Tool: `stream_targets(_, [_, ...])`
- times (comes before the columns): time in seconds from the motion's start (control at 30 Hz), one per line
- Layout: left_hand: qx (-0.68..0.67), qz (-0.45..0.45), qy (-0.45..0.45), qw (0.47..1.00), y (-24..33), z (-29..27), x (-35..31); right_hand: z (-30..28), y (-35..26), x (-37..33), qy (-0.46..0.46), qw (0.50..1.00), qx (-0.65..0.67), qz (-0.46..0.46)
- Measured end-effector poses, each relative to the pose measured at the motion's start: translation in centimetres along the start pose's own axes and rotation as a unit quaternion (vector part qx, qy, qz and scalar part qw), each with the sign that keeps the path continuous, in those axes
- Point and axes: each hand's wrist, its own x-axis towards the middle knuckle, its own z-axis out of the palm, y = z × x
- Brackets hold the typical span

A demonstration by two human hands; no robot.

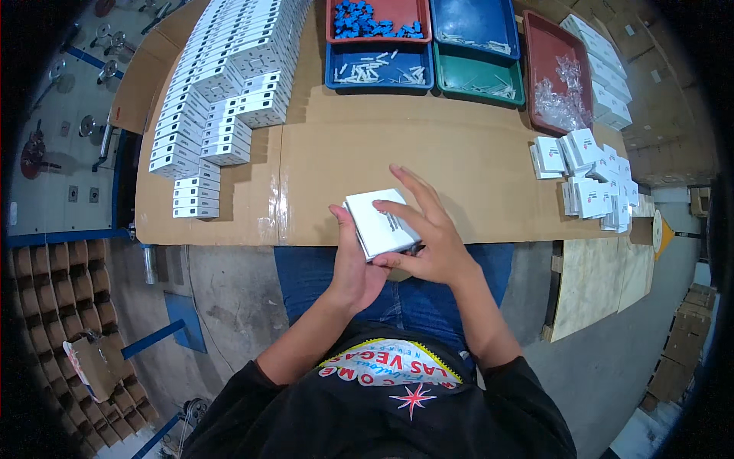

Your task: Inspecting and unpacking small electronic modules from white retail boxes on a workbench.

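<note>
A flat white square box (378, 222) with small print is held above my lap, at the table's near edge. My left hand (354, 264) supports it from the left and below, thumb along its left side. My right hand (436, 239) grips its right side, with one finger on the top face and the thumb at the lower corner; another finger points up off the box. Under the box's lower right corner a small greyish part shows between the hands, too hidden to name.
Stacked white boxes (183, 122) fill the table's left. At the back stand a red tray (422, 23) of blue pieces, blue (336, 86) and green (443, 92) trays of small white parts, and a dark red tray (539, 84) with clear bags. Loose white packets (589, 197) lie right.
</note>
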Motion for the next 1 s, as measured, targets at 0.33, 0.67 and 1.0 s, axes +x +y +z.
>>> stream_targets(0.33, [0.001,-0.019,0.031,0.999,-0.4,1.1,0.1,-0.1,0.3,-0.2,-0.049,0.997,0.009,-0.053])
stream_targets(0.67, [0.007,-0.038,0.031,0.999,-0.5,1.1,-0.1,1.0,0.7,-1.0,0.025,0.998,0.035,-0.047])
stream_targets(1.0, [0.220,0.138,0.068,0.963,-1.3,-0.2,0.4,0.5,-0.5,-0.4,0.042,0.991,0.115,0.062])
